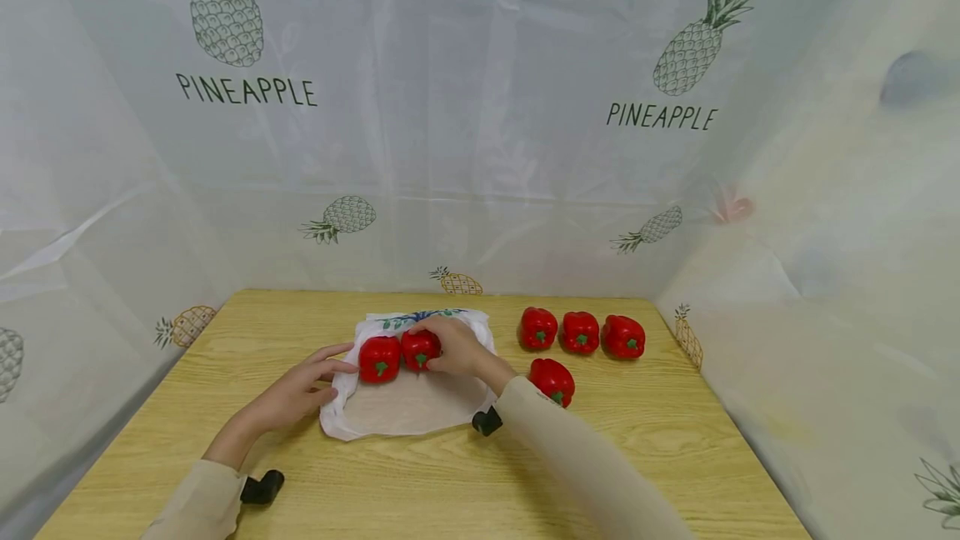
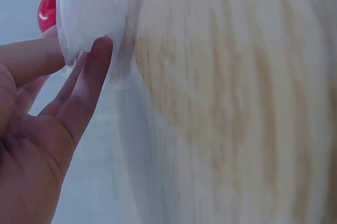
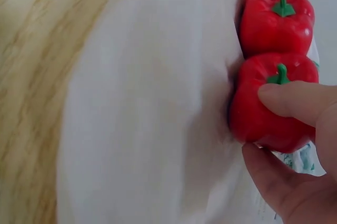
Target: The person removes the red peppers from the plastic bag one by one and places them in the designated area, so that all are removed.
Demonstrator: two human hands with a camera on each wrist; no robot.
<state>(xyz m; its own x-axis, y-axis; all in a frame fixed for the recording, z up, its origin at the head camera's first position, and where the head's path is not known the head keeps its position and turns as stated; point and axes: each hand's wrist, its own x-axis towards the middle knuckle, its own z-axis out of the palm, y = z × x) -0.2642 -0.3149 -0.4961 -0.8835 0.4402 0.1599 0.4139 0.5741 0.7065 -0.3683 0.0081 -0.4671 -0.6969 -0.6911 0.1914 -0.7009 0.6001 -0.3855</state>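
Observation:
A white plastic bag [image 1: 408,415] lies spread on the table with two red bell peppers on it, side by side. My right hand [image 1: 457,346] grips the right-hand bell pepper [image 1: 418,348], thumb [image 3: 295,100] across its top near the green stem and fingers at its side. Touching that one is the other bell pepper [image 3: 276,21]. At the bag's left edge, my left hand [image 1: 296,390] pinches the gathered plastic [image 2: 97,13], and its fingertips reach close to the left bell pepper [image 1: 379,359].
Right of the bag, three bell peppers stand in a row at the back, one of them the middle pepper [image 1: 581,332]. Another bell pepper [image 1: 552,380] lies nearer, partly behind my right sleeve [image 1: 577,465]. A pineapple-print curtain [image 1: 465,107] encloses the wooden table [image 1: 652,440].

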